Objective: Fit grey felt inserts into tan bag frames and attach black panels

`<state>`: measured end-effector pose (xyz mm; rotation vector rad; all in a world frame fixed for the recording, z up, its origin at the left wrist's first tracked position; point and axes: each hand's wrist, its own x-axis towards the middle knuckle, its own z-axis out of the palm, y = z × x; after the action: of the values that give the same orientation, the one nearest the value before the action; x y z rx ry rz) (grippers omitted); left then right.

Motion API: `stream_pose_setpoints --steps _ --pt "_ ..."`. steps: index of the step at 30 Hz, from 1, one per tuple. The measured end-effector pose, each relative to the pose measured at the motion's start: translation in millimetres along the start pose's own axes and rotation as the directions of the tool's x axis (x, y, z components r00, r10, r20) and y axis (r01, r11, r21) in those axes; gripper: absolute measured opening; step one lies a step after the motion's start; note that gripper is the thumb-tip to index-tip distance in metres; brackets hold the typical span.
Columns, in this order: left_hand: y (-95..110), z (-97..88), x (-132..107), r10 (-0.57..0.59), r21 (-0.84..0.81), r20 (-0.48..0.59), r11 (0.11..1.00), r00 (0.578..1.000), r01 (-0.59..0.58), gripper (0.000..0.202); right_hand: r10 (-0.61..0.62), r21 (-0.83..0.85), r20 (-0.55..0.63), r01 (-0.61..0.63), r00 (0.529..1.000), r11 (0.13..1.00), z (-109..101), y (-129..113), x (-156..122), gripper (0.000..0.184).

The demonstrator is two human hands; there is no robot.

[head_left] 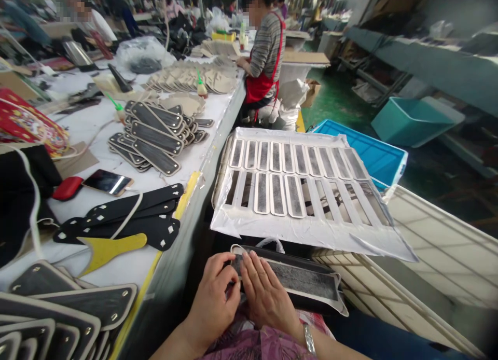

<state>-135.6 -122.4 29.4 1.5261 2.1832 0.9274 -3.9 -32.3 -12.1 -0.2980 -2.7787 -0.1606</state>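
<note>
Pressing down flat with the right hand (268, 292), fingers together, on a long dark strip (299, 279) lying across the lap. Holding it still that way, it seems, so the strip is not sliding. Pinching the near end of the strip with the left hand (216, 292), fingers curled at the edge, maybe to line it up or stick it down.

Sitting just behind the strip, a white tray (311, 230) carrying two rows of small grey pieces (278, 194), side by side, close enough to reach. Showing some open slots on the right part of the tray.

Lying left of the strip, a long work table (171, 157) with stacks of dark pieces (153, 137), a phone (107, 182) and a yellow tool (109, 248). Standing far behind the tray, another person in a red apron (264, 59), working at the same table. Resting right of the tray, a blue bin (373, 155) on the floor.
</note>
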Motion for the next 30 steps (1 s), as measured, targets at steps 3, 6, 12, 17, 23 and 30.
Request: stream_pose_setpoints --steps 3,6,12,17,23,30 --pt "2.2 2.4 -2.7 -0.021 -0.046 -0.056 0.999 0.998 0.019 0.017 0.005 0.005 -0.071 -0.004 0.997 1.000 1.8 -6.9 12.5 0.047" --pt "2.8 1.6 -8.5 -0.032 -0.070 -0.126 0.997 0.991 0.023 0.022 -0.022 0.000 -0.113 0.022 0.993 1.000 0.5 -8.5 19.2 0.052" --pt "-43.3 -61.0 -5.4 -0.069 0.391 -0.112 0.914 0.991 0.108 0.051 -0.091 0.097 -0.210 0.113 0.973 0.989 3.5 2.7 13.6 0.072" --pt "-110.2 -125.8 -3.6 -0.409 0.733 -0.090 0.590 0.908 0.338 0.063 0.095 0.294 -0.222 -0.026 0.970 0.955 -16.5 24.0 -5.7 0.073" --pt "-138.8 -120.3 -19.6 -0.278 0.793 0.106 0.603 0.955 0.088 0.047 0.628 0.688 -0.037 -0.436 0.778 0.580 -62.1 71.8 -31.3 0.047" --pt "-137.5 -142.3 -30.5 -0.127 0.837 0.262 0.523 0.957 -0.160 0.047 0.400 0.861 0.497 -0.495 0.770 -0.118 -92.4 77.6 0.8 0.031"
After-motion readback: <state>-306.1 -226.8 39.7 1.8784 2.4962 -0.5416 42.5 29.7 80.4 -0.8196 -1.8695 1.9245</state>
